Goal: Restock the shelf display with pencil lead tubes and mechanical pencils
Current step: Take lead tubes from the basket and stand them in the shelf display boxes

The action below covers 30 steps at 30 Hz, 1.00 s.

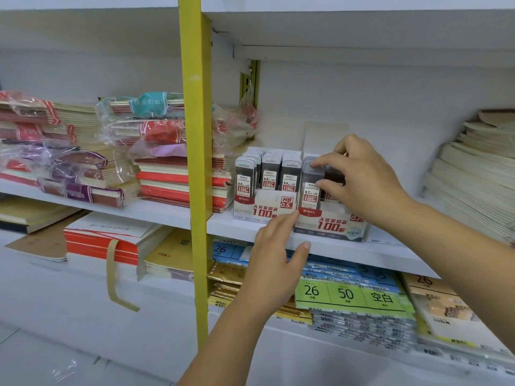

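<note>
Plastic lead tubes point(310, 192), probably light, stiff and slick, stand in the display box point(331, 225); the right hand point(362, 179) fingers pinch their tops, likely the best hold; the left hand point(274, 246) fingers, straight, touch the box front

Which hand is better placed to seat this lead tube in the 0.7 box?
Right: the right hand pinches the lead tube in the 0.7 box; the left hand only touches its front with straight fingers.

lead tubes point(310, 185): dark glossy plastic, paper labels
display boxes point(269, 208): printed matt card
shelf point(348, 247): smooth white painted board
upright post point(195, 151): yellow painted metal
notebook bundles point(145, 126): paper under crinkled clear film
</note>
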### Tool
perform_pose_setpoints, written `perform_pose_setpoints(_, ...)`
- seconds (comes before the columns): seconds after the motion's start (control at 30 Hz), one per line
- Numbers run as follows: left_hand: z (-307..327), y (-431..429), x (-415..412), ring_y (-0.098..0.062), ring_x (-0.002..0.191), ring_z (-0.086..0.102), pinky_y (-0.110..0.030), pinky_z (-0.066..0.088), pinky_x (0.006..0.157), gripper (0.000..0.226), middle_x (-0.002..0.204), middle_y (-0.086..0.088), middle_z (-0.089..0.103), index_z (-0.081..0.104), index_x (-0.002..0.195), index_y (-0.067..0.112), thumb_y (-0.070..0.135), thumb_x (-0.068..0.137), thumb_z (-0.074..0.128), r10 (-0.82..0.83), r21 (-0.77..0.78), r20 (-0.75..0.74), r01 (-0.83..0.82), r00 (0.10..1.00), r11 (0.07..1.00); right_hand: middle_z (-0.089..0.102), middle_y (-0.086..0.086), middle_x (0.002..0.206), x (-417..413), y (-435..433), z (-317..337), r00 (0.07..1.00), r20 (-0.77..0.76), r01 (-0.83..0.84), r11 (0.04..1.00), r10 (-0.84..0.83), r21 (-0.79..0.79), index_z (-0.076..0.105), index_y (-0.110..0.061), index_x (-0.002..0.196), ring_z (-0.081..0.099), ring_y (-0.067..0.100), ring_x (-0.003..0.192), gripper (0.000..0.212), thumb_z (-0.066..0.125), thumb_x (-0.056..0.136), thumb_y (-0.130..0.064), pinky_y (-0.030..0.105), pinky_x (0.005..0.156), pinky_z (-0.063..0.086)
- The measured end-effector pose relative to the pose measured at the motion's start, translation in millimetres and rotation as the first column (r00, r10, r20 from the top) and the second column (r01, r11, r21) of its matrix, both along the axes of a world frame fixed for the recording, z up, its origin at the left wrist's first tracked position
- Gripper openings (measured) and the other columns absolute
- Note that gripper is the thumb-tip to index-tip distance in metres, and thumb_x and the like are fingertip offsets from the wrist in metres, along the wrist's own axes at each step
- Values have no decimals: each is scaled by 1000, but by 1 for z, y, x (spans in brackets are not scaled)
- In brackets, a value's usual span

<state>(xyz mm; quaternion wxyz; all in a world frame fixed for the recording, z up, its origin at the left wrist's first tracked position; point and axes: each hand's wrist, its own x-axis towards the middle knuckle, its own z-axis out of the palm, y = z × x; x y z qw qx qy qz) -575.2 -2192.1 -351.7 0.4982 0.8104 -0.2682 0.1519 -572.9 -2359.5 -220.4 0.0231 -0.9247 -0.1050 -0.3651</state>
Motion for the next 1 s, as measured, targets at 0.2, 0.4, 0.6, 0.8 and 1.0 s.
perform_pose_setpoints(0.2, -8, 1, -12, 24, 122, 18, 2, 15, 99, 46, 133, 32, 35, 45, 143, 39, 29, 100, 58, 98, -11, 124, -98, 987, 995, 52, -14, 101, -46, 3, -31, 978, 97, -204, 956, 187, 210, 59, -26, 126, 47, 0, 86, 35, 57, 91, -27, 17, 75, 39)
perform_pose_setpoints(0.4, -56, 8, -39, -8, 110, 51, -30, 47, 94, 33, 115, 18, 50, 58, 129, 32, 26, 97, 62, 45, 160, 0, -44, 999, 986, 61, -11, 80, -108, -11, -143, 960, -42, -169, 692, 277, 702, 62, -44, 100, 56, 10, 70, 20, 59, 92, -25, 20, 60, 45)
perform_pose_setpoints(0.6, -173, 25, -64, -25, 128, 49, -31, 36, 104, 45, 142, -7, 47, 51, 141, 19, 34, 99, 61, -28, 581, -483, 345, 875, 737, 62, -4, 101, -141, -42, -314, 771, -619, 413, 623, 148, 664, 63, -28, 107, 58, 12, 80, 15, 53, 98, -21, 22, 66, 44)
perform_pose_setpoints(0.8, -297, 27, -83, -15, 108, 57, -2, 33, 77, 24, 118, 0, 58, 61, 111, 28, 14, 92, 68, 75, 464, -711, 386, 700, 798, 62, 3, 121, -163, -46, -458, 511, -848, 636, 603, 140, 483, 63, -15, 121, 62, 20, 105, 26, 58, 95, -18, 25, 88, 47)
perform_pose_setpoints(1.0, -377, 28, -80, -27, 122, 57, -22, 38, 93, 52, 133, -12, 59, 58, 134, 8, 19, 87, 76, 202, 481, -763, 331, 614, 812, 51, 6, 133, -153, -32, -534, 342, -914, 712, 575, 220, 404, 42, -21, 144, 53, 29, 120, 54, 63, 94, -22, 36, 94, 48)
